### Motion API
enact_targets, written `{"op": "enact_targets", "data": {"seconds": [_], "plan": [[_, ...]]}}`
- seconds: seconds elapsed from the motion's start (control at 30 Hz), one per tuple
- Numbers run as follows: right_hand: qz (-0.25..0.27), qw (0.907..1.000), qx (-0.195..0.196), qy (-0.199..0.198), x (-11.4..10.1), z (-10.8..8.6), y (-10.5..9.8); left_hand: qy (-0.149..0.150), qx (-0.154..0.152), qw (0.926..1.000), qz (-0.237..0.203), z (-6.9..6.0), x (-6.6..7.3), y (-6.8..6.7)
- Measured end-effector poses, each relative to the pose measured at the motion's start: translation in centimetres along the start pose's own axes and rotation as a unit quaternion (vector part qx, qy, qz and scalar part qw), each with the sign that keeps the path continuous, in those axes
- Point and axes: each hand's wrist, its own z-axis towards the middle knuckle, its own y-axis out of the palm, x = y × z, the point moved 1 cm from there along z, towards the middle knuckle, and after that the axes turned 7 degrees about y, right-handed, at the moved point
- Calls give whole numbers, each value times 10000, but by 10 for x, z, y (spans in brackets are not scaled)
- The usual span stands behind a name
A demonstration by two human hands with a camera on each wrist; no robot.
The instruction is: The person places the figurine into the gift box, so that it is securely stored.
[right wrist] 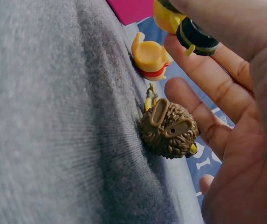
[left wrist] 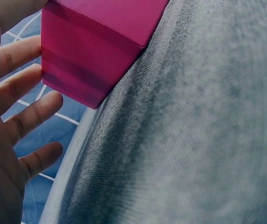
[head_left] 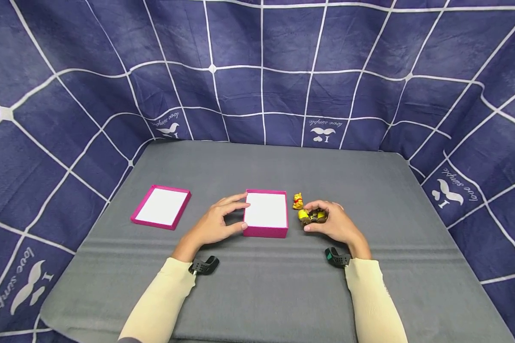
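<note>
A pink box with a white inside sits in front of the person, its side also showing as a pink wall in the left wrist view. The left hand touches its left side with spread, gently bent fingers and thumb. The right hand pinches a yellow figure with dark parts between thumb and fingers. A brown, rough-textured figure lies on the cloth under that hand. Beside them stands a small yellow bear figure with a red band, touched by neither hand.
To the left lies a shallow pink tray-like lid with a white inside. Grey cloth covers the table. A blue curtain with white lines hangs behind and at both sides.
</note>
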Motion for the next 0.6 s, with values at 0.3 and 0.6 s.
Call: {"op": "enact_targets", "data": {"seconds": [0.3,0.6], "plan": [[123,9999,53,34,-4,-2,-5,89,70,9999,-40,0,1,3],[434,9990,37,36,-5,-2,-2,-29,62,9999,-109,-3,-2,2]]}}
